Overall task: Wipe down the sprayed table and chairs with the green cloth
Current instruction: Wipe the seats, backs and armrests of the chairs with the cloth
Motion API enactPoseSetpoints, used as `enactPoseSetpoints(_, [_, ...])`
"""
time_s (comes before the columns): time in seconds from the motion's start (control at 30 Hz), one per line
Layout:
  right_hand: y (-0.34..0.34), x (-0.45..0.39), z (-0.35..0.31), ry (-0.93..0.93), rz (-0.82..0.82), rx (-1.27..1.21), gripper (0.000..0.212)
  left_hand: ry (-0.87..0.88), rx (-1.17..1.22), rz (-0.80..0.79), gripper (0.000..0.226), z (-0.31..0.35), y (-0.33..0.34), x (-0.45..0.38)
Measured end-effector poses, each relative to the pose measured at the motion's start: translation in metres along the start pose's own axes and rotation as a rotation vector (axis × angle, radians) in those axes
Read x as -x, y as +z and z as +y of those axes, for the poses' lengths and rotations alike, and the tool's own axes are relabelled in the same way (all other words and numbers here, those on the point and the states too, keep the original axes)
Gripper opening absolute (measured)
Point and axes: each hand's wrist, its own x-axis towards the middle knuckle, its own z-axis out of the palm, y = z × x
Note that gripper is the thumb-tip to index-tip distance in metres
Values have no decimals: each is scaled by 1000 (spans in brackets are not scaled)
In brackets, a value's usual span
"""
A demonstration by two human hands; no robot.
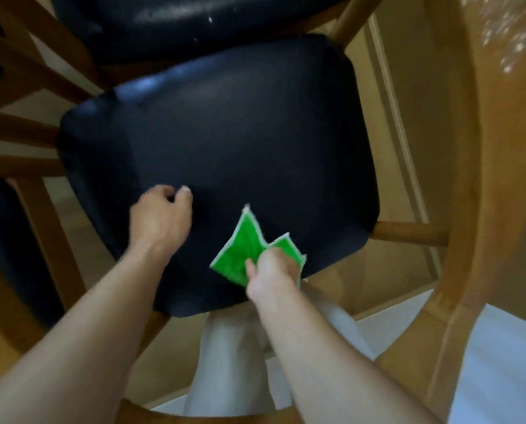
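1. Both forearms enter from the bottom edge, cut off above the elbow; pale trousers show between them, partly hidden by the right arm.
2. The right hand pinches the green cloth between thumb and curled fingers. The cloth's near part is hidden under the hand; two white-edged corners stick up over the front of the seat.
3. The left hand hovers at the seat's near-left part, fingers loosely curled and holding nothing; whether the fingertips touch the seat is hard to tell through motion blur.
4. The dark padded seat fills the middle; its wooden frame shows only as rungs at the right and left.
5. At the right, the round wooden surface is cut off by the edge; pale speckles at its far part are blurred.
6. Beyond, a second dark seat is cropped by the top edge.
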Motion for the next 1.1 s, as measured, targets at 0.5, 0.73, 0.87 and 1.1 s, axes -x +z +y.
enactPoseSetpoints(0.5, [-96, 140, -134, -750, -806, 409, 28, -356, 1241, -764, 63, 79, -5, 85])
enactPoseSetpoints(0.73, [-175, 139, -178, -606, -966, 375, 35, -363, 1384, -819, 45, 121, 30, 152])
enactPoseSetpoints(0.87, [-213, 121, -212, -627, -983, 354, 35, -349, 1524, -864, 16, 141, 55, 193])
enactPoseSetpoints(1.1, [-250, 65, -279, -963, -643, 530, 21, -138, 1155, -653, 9, 189, 78, 221])
